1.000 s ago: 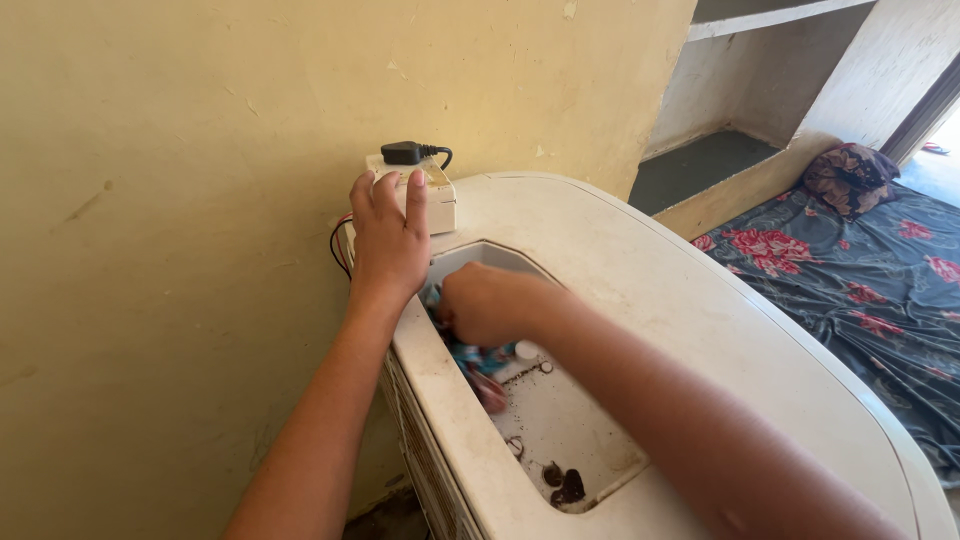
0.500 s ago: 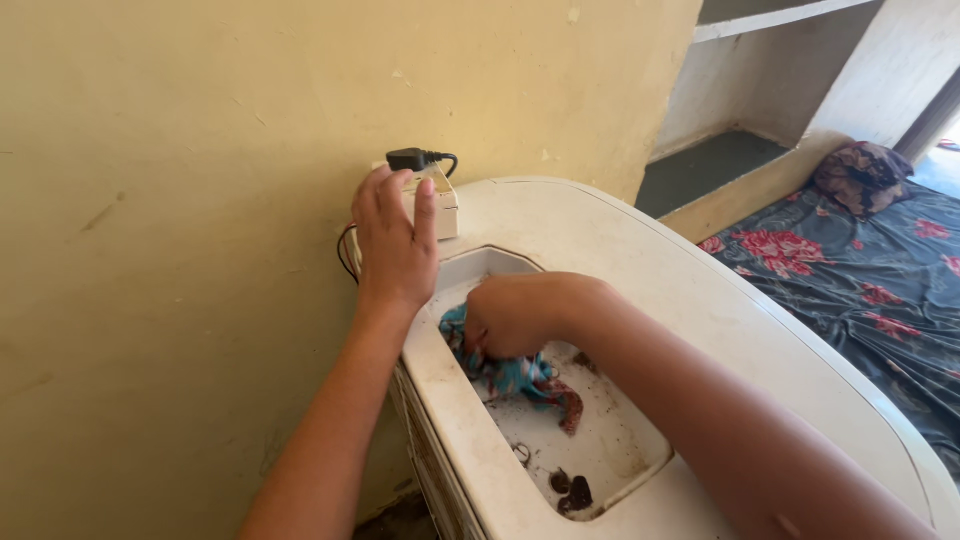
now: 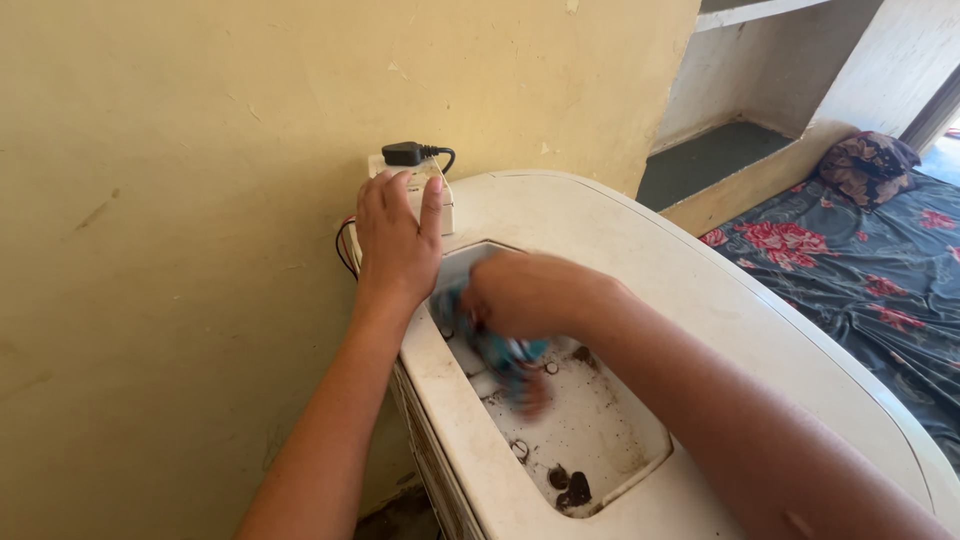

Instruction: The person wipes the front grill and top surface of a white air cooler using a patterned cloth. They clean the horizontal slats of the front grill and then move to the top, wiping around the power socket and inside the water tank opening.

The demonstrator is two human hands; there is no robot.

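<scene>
You are in a lived-in room of a home, a bedroom by the look of it.

To your right lies a bed (image 3: 860, 290) spread with a dark sheet printed with red flowers, a patterned pillow (image 3: 868, 160) at its head. Behind it a built-in wall niche with shelves (image 3: 730, 110) is set into the plaster. You face a yellow painted wall (image 3: 200, 200), scuffed and chipped, with a worn white plastic household appliance (image 3: 700, 300) standing against it and a black plug (image 3: 405, 153) in a white socket box (image 3: 445, 200).
</scene>
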